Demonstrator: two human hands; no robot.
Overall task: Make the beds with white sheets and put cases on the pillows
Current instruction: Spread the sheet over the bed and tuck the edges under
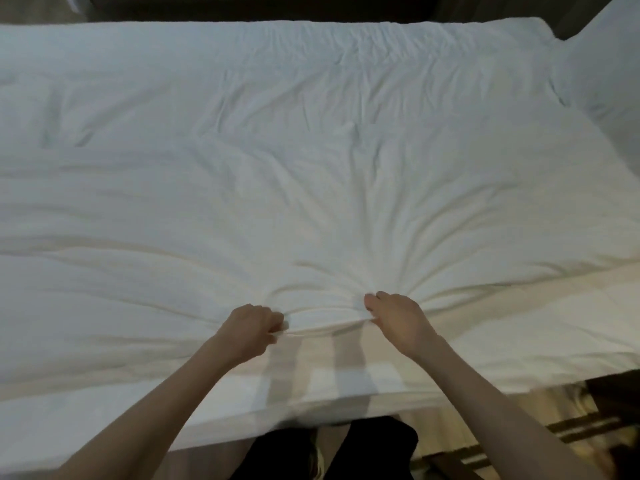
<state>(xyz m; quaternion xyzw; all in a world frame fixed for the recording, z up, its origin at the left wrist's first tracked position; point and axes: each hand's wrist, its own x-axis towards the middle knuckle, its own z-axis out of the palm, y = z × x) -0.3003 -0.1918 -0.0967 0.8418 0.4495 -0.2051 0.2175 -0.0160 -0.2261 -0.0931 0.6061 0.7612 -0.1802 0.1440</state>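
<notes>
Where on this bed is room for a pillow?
The white sheet lies bare from its far edge to the creases, and along its left side. Crowded at the near edge, where left hand and right hand grip it.

Broad open sheet ahead and leftward; other white bedding close at far right.

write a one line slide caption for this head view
Both hands, left hand and right hand, grip the near edge of a rumpled white duvet spread across the bed, creases fanning out from them.
</notes>
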